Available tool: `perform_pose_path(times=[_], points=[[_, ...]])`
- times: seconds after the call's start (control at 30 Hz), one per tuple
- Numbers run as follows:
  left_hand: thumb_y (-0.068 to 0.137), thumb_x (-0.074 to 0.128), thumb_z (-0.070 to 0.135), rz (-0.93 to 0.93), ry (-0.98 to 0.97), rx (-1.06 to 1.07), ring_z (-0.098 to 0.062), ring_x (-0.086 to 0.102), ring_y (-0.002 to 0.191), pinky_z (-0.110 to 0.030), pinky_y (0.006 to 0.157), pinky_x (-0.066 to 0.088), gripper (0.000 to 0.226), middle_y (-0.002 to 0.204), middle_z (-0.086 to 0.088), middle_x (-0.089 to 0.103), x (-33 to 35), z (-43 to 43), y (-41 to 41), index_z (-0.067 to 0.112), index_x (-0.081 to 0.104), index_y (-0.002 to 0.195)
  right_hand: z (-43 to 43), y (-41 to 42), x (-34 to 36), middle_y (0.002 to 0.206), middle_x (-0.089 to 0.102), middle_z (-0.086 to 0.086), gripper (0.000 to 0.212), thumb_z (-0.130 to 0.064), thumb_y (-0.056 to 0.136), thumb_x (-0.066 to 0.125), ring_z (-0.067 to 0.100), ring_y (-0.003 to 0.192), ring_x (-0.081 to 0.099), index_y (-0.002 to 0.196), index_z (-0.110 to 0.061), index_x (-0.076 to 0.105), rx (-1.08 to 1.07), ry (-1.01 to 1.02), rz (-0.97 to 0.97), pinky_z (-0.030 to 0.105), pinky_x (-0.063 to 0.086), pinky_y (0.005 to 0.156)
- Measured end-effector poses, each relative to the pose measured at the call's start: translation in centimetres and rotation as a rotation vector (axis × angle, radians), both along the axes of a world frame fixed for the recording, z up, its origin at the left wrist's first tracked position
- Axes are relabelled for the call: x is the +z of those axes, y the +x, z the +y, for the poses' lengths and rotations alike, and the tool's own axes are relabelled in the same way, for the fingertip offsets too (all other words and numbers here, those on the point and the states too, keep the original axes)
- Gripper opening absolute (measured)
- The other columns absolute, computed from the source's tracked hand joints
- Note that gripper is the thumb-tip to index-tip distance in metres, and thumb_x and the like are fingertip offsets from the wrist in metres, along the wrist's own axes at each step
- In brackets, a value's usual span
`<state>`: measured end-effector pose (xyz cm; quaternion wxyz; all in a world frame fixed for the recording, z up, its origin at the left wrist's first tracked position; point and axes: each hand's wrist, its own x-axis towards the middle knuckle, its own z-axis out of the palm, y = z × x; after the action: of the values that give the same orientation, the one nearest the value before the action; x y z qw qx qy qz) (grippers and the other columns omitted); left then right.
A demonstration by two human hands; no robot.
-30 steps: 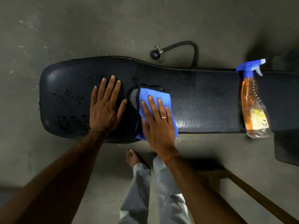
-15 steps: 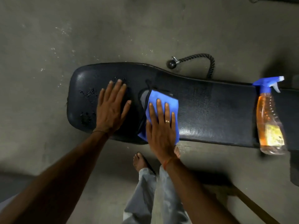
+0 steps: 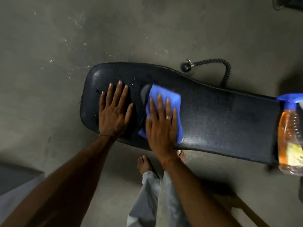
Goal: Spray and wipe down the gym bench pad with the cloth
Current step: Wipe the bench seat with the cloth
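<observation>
While the camera looks straight down, a long black padded bench [image 3: 213, 115] stretches across the view on a grey concrete floor [image 3: 82, 38]. Its wide, rounded end is at the left and its narrower part runs off to the right.

The left hand [image 3: 114, 115] rests flat on the wide end, palm down. Its fingers [image 3: 120, 90] are straight and spread apart, and it holds nothing.

Just beside it, the right hand [image 3: 161, 128] presses flat on a folded blue cloth [image 3: 165, 93]. Its fingers [image 3: 159, 104] lie straight and slightly apart on top of the fabric, not curled round it. A ring [image 3: 168, 117] shows on one finger.

The cloth lies on the bench where the wide end begins to narrow, reaching to the near edge. Blue fabric shows past the fingertips and on both sides of the hand. Small wet droplets [image 3: 136, 82] glisten on the padding between the two hands, toward the far edge.

A spray bottle [image 3: 290, 136] of orange liquid, with a blue trigger head, lies across the bench at the far right. It is well apart from the hands and partly cut off by the frame.

A black rope handle [image 3: 227, 71] with a ball end curls on the floor beyond the bench. Bare feet [image 3: 144, 164] and pale trouser legs [image 3: 147, 194] show on the floor at the near side, below the right forearm.
</observation>
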<state>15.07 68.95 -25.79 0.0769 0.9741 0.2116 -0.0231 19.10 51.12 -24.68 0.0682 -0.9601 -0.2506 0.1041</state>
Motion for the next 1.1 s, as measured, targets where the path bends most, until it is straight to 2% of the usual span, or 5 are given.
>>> perform_pose_path(times=[0.17, 0.33, 0.57, 0.87, 1.1], points=[[0.104, 0.037, 0.047, -0.022, -0.003, -0.006, -0.023, 0.005, 0.159, -0.048, 0.128, 0.009, 0.065, 0.172, 0.001, 0.011, -0.4, 0.3, 0.0, 0.025, 0.019, 0.163, 0.7, 2.5, -0.6, 0.173, 0.000, 0.000, 0.063, -0.039, 0.108, 0.031, 0.028, 0.160, 0.001, 0.165, -0.027, 0.007, 0.149, 0.013, -0.016, 0.051, 0.012, 0.127], [0.105, 0.037, 0.047, -0.039, 0.013, -0.008, -0.023, 0.007, 0.159, -0.048, 0.128, 0.011, 0.064, 0.171, 0.001, 0.012, -0.5, 0.3, -0.2, 0.025, 0.020, 0.162, 7.1, 11.6, -1.5, 0.172, 0.013, -0.002, 0.058, -0.040, 0.108, 0.020, 0.024, 0.159, 0.012, 0.164, -0.027, 0.014, -0.040, 0.043, -0.078, 0.049, 0.014, 0.127], [0.105, 0.027, 0.051, 0.018, -0.039, -0.056, -0.023, 0.007, 0.159, -0.048, 0.128, 0.011, 0.063, 0.171, 0.000, 0.013, 0.2, 1.7, -0.4, 0.025, 0.021, 0.162, 0.7, -0.9, 0.1, 0.173, -0.003, -0.001, 0.062, -0.040, 0.109, 0.026, 0.027, 0.160, -0.001, 0.165, -0.026, 0.001, 0.108, -0.006, -0.004, 0.051, 0.015, 0.127], [0.104, 0.027, 0.055, -0.027, -0.052, 0.094, -0.021, 0.005, 0.159, -0.047, 0.128, 0.008, 0.065, 0.171, 0.004, 0.010, -0.3, 5.1, -1.4, 0.028, 0.017, 0.163, 8.9, 10.0, -1.3, 0.172, 0.014, -0.002, 0.058, -0.040, 0.108, 0.020, 0.025, 0.159, 0.013, 0.164, -0.027, 0.015, -0.024, 0.060, -0.087, 0.050, 0.015, 0.127], [0.104, 0.023, 0.055, -0.011, -0.056, 0.088, -0.022, 0.004, 0.159, -0.047, 0.128, 0.009, 0.066, 0.172, 0.003, 0.009, -0.2, 5.5, -1.3, 0.027, 0.017, 0.163, 3.1, -2.1, 0.3, 0.173, -0.005, 0.000, 0.063, -0.041, 0.110, 0.029, 0.028, 0.160, -0.003, 0.165, -0.027, 0.001, 0.206, -0.017, 0.007, 0.052, 0.013, 0.127]])
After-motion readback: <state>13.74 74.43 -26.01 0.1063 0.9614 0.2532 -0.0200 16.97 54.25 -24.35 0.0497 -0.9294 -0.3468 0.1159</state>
